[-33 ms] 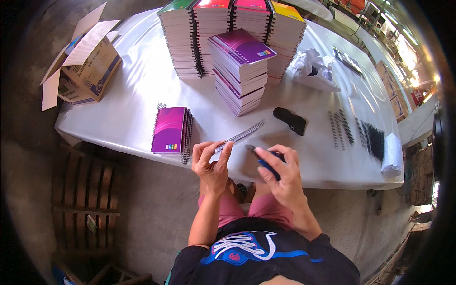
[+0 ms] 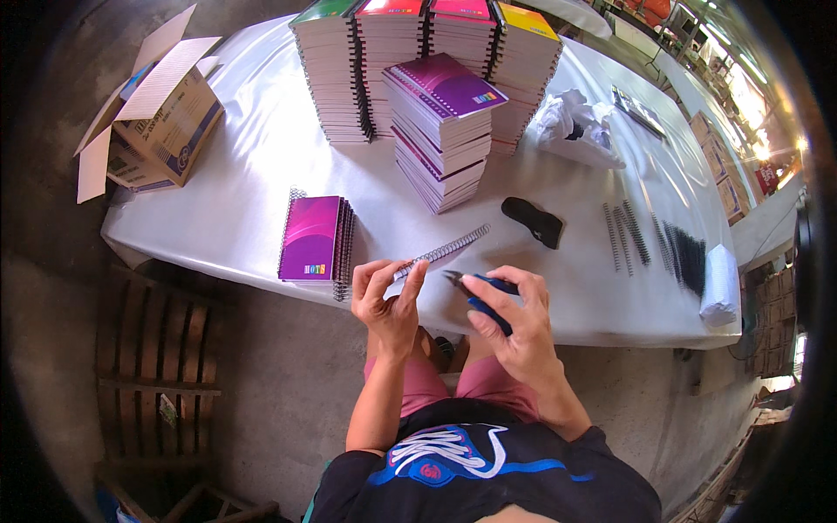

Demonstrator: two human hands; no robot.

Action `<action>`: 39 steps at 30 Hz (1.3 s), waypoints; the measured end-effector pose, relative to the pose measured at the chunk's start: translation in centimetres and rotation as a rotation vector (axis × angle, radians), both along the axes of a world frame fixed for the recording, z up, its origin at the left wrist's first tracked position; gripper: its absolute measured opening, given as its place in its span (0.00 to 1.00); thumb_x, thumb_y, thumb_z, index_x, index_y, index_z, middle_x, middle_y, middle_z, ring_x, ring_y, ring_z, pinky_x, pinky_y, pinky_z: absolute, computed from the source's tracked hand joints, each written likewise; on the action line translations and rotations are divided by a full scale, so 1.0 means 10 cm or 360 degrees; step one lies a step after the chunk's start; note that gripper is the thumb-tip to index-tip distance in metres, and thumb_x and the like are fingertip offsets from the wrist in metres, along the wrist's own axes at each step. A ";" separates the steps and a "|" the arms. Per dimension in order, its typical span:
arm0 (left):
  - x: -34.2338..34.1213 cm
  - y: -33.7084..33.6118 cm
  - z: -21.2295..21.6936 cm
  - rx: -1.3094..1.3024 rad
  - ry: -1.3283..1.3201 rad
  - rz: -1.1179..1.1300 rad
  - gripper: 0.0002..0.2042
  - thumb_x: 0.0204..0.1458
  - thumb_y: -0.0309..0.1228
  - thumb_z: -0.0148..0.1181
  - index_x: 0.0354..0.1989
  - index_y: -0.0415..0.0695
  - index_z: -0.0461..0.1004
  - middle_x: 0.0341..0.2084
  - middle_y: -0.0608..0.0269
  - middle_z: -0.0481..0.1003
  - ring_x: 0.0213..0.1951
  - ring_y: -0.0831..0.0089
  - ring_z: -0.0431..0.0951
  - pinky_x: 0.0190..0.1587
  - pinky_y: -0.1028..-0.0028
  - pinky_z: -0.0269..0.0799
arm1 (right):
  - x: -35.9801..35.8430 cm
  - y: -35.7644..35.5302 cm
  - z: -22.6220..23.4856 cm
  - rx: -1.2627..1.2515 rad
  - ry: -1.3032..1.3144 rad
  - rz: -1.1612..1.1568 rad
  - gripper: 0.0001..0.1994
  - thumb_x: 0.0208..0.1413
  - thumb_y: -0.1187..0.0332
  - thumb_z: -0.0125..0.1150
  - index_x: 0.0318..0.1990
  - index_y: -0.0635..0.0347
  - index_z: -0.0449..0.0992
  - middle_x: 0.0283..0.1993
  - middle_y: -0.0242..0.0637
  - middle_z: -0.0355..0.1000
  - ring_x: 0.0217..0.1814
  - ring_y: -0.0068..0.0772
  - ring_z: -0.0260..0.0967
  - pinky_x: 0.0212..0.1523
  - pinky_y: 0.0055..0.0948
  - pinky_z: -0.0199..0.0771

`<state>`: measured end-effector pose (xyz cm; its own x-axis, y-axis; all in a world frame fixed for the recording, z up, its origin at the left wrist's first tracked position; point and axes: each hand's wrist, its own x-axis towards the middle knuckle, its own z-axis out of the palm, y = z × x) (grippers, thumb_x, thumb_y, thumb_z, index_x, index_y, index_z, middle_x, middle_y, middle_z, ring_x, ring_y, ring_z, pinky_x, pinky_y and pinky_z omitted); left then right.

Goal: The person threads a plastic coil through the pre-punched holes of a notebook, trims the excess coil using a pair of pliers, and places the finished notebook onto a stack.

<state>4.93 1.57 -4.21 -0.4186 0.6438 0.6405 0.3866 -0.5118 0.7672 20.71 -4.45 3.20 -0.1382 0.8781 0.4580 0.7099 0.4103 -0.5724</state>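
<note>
Between the fingertips of my left hand (image 2: 389, 301) is the near end of a dark spiral binding coil (image 2: 453, 246). The coil slants away to the right over the white table; a pale strip shows beside the fingers, and I cannot tell whether pages are attached. My right hand (image 2: 521, 314) is wrapped round cutting pliers (image 2: 490, 303) with blue handles. Their handles are spread, and the dark jaws point left toward the coil, apart from it. Left of my left hand lies a small stack of purple spiral notebooks (image 2: 310, 237). A black pouch-like item (image 2: 532, 221) lies beyond the pliers.
A tall stack of purple-covered books (image 2: 440, 139) stands mid-table before taller bound stacks (image 2: 331, 96). An open carton (image 2: 166, 131) sits far left. Loose coils (image 2: 629, 234), a white roll (image 2: 719, 286) and crumpled white plastic (image 2: 575, 126) are on the right.
The pliers in my right hand have shifted slightly and their handles have spread apart. My left hand and the coil have hardly moved.
</note>
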 end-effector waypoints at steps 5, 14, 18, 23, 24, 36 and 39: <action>0.02 -0.03 0.04 0.0188 0.0101 -0.0006 0.12 0.34 0.23 0.74 0.31 0.43 0.80 0.26 0.66 0.72 0.27 0.76 0.71 0.26 0.77 0.64 | -0.04 0.02 0.11 0.0028 -0.0097 0.0081 0.18 0.53 0.59 0.61 0.52 0.41 0.75 0.49 0.37 0.66 0.51 0.42 0.61 0.53 0.40 0.55; -0.01 0.00 0.04 0.0443 0.0498 0.0213 0.17 0.31 0.32 0.76 0.34 0.50 0.81 0.25 0.74 0.72 0.27 0.77 0.71 0.32 0.74 0.60 | -0.07 0.02 0.05 -0.0173 -0.0009 0.0219 0.17 0.55 0.60 0.59 0.52 0.44 0.75 0.45 0.38 0.67 0.46 0.41 0.64 0.47 0.39 0.62; 0.01 -0.03 0.04 0.0458 0.0559 0.0258 0.18 0.31 0.32 0.76 0.35 0.50 0.81 0.26 0.74 0.72 0.27 0.77 0.71 0.33 0.74 0.59 | -0.04 -0.02 0.01 -0.0906 0.0759 0.0429 0.18 0.59 0.59 0.55 0.55 0.54 0.70 0.40 0.38 0.71 0.41 0.37 0.69 0.41 0.35 0.70; 0.01 -0.04 -0.01 0.0488 0.0568 0.0270 0.16 0.33 0.30 0.75 0.35 0.49 0.81 0.26 0.72 0.71 0.27 0.76 0.70 0.32 0.75 0.60 | 0.12 0.08 -0.09 -0.2059 0.2234 0.1025 0.19 0.64 0.60 0.47 0.57 0.61 0.65 0.42 0.40 0.71 0.46 0.35 0.71 0.48 0.28 0.69; 0.00 -0.02 0.00 0.0485 0.0572 0.0268 0.15 0.34 0.29 0.75 0.35 0.48 0.81 0.26 0.71 0.71 0.27 0.76 0.70 0.32 0.75 0.60 | 0.10 0.08 -0.15 -0.1649 0.1752 0.0897 0.19 0.63 0.60 0.48 0.58 0.60 0.66 0.44 0.41 0.70 0.48 0.37 0.69 0.50 0.30 0.68; -0.16 -0.15 0.17 -0.0076 -0.1425 -0.0293 0.09 0.59 0.30 0.54 0.45 0.41 0.68 0.36 0.67 0.69 0.33 0.84 0.69 0.37 0.83 0.67 | 0.64 0.19 -0.85 -0.0283 -0.0933 -0.0751 0.25 0.60 0.51 0.49 0.62 0.47 0.63 0.62 0.46 0.57 0.67 0.47 0.50 0.65 0.43 0.46; -0.24 -0.29 0.31 -0.0031 -0.1810 -0.0661 0.08 0.61 0.28 0.51 0.46 0.41 0.66 0.37 0.64 0.70 0.35 0.83 0.70 0.39 0.82 0.69 | 0.19 0.33 -0.52 -0.0048 0.0076 -0.0214 0.29 0.58 0.51 0.53 0.64 0.51 0.59 0.63 0.45 0.56 0.68 0.43 0.49 0.65 0.42 0.46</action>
